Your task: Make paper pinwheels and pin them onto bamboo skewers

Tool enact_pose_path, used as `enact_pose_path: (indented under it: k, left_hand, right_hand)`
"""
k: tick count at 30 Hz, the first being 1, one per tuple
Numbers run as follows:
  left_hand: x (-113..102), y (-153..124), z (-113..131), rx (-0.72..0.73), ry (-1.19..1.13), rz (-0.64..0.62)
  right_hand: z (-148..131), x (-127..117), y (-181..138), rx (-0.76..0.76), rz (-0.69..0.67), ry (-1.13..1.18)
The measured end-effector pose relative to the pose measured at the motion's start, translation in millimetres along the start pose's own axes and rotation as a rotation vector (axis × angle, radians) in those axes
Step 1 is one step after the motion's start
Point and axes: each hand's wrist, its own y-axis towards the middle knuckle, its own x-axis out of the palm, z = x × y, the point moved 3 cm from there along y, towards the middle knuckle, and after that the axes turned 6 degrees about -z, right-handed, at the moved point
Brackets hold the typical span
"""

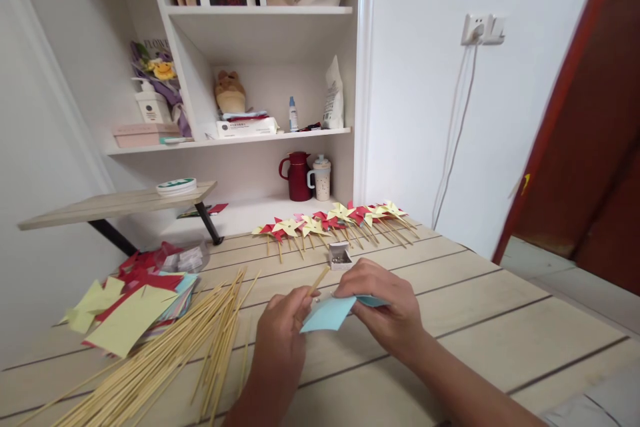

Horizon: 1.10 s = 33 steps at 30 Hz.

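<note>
A piece of light blue paper (pixel 327 315) is held above the table between my two hands. My left hand (pixel 284 330) is closed on a thin wooden stick (pixel 319 280), whose end sticks up past the fingers, and it touches the paper's left edge. My right hand (pixel 383 307) pinches the blue paper from above, and part of the sheet shows behind its fingers. A tiny shiny pin seems to show near the left fingertips. Just beyond the hands stands a small open box of metal pins (pixel 341 257).
Finished red and yellow paper pinwheels (pixel 330 220) lie in a row at the back. Many bamboo sticks (pixel 165 347) are spread on the left, beside stacked cut paper (pixel 133 320) and a clear plastic container (pixel 187 257). A small raised shelf (pixel 125 203) stands back left.
</note>
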Motion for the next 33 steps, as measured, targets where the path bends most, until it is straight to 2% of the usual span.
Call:
enact_pose_path:
  k: [9, 12, 15, 19, 33]
  left_hand:
    - [2, -1, -1, 0.029, -0.041, -0.081]
    - [0, 1, 1, 0.119, 0.026, -0.081]
    - [-4, 4, 6, 0.246, 0.113, 0.021]
    - [-10, 6, 9, 0.276, 0.223, 0.154]
    - [-17, 0, 14, 0.347, 0.366, 0.312]
  right_hand:
    - [0, -1, 0, 0.023, -0.016, 0.015]
    - [1, 0, -1, 0.018, -0.014, 0.013]
    - [0, -1, -1, -0.001, 0.001, 0.001]
    - [-1, -1, -1, -0.001, -0.014, 0.001]
    - [1, 0, -1, 0.007, -0.032, 0.010]
